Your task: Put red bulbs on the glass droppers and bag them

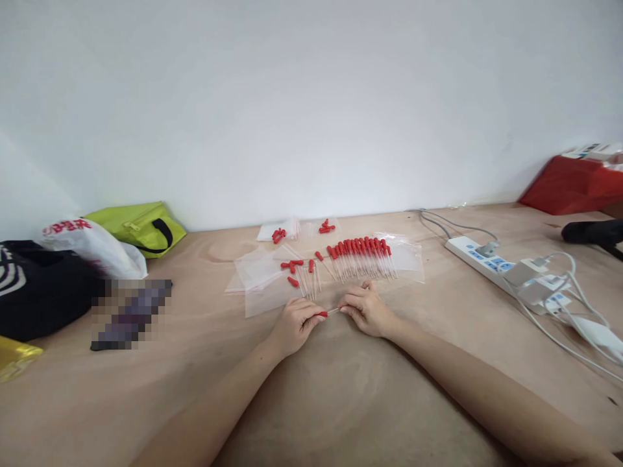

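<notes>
My left hand [296, 322] pinches a red rubber bulb [322, 314] between thumb and fingers. A thin, clear dropper tube [333, 311] runs from the bulb to my right hand [367, 310], whose fingers are closed on its other end. Whether the tube sits inside the bulb is too small to tell. Beyond my hands lies a row of droppers with red bulbs [363, 250], side by side on clear plastic. Several loose bulbs [293, 281] and bare tubes [307, 283] are just past my left hand.
Two small heaps of red bulbs [278, 235] lie on plastic bags [265, 232] near the wall. To the right are a power strip [474, 258] with chargers and cables, and a red bag [567, 185]. A green bag [139, 224], white bag [97, 250] and black bag [43, 298] stand left.
</notes>
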`<state>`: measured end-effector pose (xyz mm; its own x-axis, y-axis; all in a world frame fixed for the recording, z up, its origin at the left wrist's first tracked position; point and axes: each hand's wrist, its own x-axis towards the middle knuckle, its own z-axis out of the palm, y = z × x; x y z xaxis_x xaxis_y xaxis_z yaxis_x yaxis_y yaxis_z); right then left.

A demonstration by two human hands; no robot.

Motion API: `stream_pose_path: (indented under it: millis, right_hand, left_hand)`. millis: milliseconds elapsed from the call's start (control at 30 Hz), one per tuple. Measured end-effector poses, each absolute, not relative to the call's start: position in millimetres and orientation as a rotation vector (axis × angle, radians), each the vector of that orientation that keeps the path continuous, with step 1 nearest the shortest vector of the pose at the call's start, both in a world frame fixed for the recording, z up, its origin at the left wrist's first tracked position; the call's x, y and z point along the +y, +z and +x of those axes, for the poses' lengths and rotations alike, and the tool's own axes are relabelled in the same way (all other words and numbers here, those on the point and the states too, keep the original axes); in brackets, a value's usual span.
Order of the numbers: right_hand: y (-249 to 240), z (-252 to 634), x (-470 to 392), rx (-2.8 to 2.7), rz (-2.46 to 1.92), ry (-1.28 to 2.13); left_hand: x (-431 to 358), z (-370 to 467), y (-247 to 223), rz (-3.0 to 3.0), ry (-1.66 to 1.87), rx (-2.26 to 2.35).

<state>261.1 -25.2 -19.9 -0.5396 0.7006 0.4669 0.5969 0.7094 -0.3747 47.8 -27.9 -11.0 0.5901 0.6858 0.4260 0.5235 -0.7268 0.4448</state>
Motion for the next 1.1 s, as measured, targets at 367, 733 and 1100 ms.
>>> stream_pose_path:
  millis: [367,733,1100]
  right_hand:
    - [-20.5,252.2,-32.9,-2.341,-1.069,0.090]
    - [-23.1,236.7,-36.8,-2.302,-1.060,0.136]
    - [-6.5,242.8,-25.8,-2.398,-1.137,0.016]
  left_hand:
    - [-31.3,50.0,-6.4,2.556,0.807,1.049]
    - [-30.0,49.6,-10.0,2.666,0.777,0.969]
    - [-13.2,36.5,-10.1,2.670,0.970,1.398]
